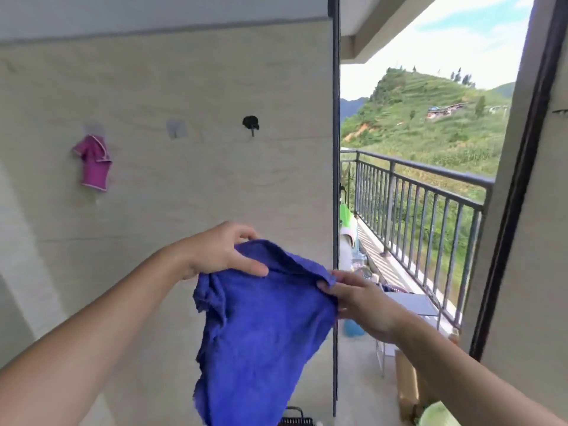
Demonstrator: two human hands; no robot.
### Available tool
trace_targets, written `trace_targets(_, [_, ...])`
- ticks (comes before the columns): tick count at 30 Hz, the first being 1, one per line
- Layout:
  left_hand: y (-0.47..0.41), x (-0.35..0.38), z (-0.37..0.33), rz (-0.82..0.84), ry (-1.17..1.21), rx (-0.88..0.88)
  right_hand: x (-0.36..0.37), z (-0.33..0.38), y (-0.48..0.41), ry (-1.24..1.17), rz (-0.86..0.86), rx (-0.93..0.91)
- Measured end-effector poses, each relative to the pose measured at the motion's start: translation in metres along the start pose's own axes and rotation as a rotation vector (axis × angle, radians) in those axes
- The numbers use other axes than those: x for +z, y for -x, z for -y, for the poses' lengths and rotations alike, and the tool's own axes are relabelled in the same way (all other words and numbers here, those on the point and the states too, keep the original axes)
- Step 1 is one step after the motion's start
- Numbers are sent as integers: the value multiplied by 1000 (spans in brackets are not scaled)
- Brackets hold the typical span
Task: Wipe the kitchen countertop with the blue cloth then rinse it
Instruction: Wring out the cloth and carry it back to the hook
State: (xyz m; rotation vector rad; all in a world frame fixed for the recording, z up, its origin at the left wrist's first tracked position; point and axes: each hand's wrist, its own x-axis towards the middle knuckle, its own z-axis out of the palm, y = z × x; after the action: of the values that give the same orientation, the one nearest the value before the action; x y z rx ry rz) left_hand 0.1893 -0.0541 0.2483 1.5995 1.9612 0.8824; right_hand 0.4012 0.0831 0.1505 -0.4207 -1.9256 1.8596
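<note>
Hands pinching the blue cloth point(264, 327) by its top edge, left hand point(221, 253) at one corner, right hand point(359, 302) at the other, spread in mid-air before the tiled wall point(184, 87). Seemingly readying, not yet wiping. Next: onto a counter, none in view.

Both hands are holding up the blue cloth point(261, 327) before the tiled wall point(184, 186): left hand point(221, 253) pinching its upper edge, right hand point(359, 305) gripping the corner nearest the balcony railing point(424, 192).

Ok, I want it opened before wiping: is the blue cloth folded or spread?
Spread: left hand and right hand hold the blue cloth by its top edge; it hangs open, rumpled.
</note>
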Motion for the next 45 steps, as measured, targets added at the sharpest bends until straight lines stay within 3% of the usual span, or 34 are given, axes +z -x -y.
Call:
trace_targets(2, [-19, -10, 30, -24, -285, -89, -7, 16, -27, -2, -11, -76])
trace_targets(4, [-36, -3, 47, -26, -339, -133, -7, 26, -61, 136, 24, -136])
trace_targets(8, [-69, 34, 54, -28, 109, -27, -9, 33, -114, 329, 142, -125])
trace_targets(12, [-99, 37, 66, -240, 347, -41, -39, 49, -146, 414, 201, -113])
trace_targets(15, [-115, 22, 66, -280, 552, -55, -67, 45, -173, 980, 223, -79])
trace_targets(17, [-125, 13, 69, -263, 553, -104, -74, 39, -194, 1174, 192, -46])
trace_targets(18, [-130, 8, 71, -254, 520, -140, -74, 36, -203, 1163, 188, -48])
trace_targets(20, [-137, -5, 77, -215, 403, -203, -68, 32, -222, 876, 201, -54])
trace_targets(22, [-146, -23, 89, -126, 283, -195, -56, 32, -241, 564, 181, -51])
trace_targets(24, [-159, -41, 105, -129, 193, -142, -45, 37, -262, 475, 160, -62])
trace_targets(29, [-200, -97, 136, -227, 502, -23, -34, 64, -313, 460, 156, -45])
trace_targets(32, [-225, -136, 133, -112, 428, 54, -30, 86, -344, 459, 94, -75])
trace_targets(34, [-244, -161, 129, -119, 396, 148, -29, 105, -361, 497, 43, -111])
trace_targets(39, [-297, -217, 125, -491, 173, 394, -32, 154, -402, 575, -241, -365])
trace_targets(43, [-332, -236, 108, -680, -117, 488, -35, 179, -448, 1062, -628, -677])
trace_targets(45, [-350, -239, 100, -806, -335, 479, -39, 183, -464, 1277, -741, -712])
